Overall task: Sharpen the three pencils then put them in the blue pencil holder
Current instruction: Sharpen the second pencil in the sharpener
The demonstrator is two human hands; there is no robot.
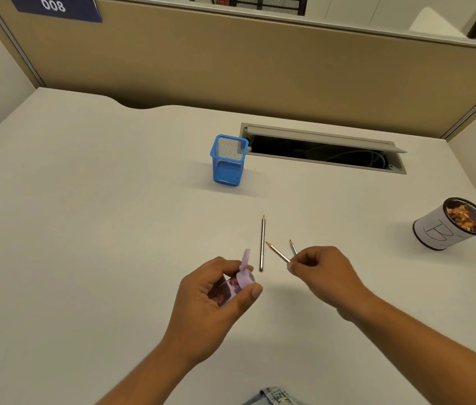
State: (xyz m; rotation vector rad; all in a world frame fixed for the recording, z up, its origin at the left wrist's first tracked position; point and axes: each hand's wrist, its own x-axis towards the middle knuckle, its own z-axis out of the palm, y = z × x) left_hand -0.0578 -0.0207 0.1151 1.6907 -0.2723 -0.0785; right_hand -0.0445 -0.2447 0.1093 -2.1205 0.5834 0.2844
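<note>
Head view: left hand (pixel 219 290) clamps the lilac sharpener (pixel 244 277); right hand (pixel 323 270) pinches two pencils (pixel 278 252), which may slip or tangle with the third pencil (pixel 262 244).

desk (pixel 114 229): I read it as matt, smooth, off-white laminate
pencil holder (pixel 228 160): blue wire mesh, metal by the look
pencils (pixel 262 244): grey glossy barrels, bare wood tips
sharpener (pixel 241 283): lilac plastic, smooth
cup (pixel 447 226): black mesh, white paper wrap

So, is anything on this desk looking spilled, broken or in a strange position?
Nothing looks spilled or broken. The blue pencil holder stands upright and empty. The white cup leans in this wide view, but its shavings stay inside. The cable hatch in the desk is open.
</note>
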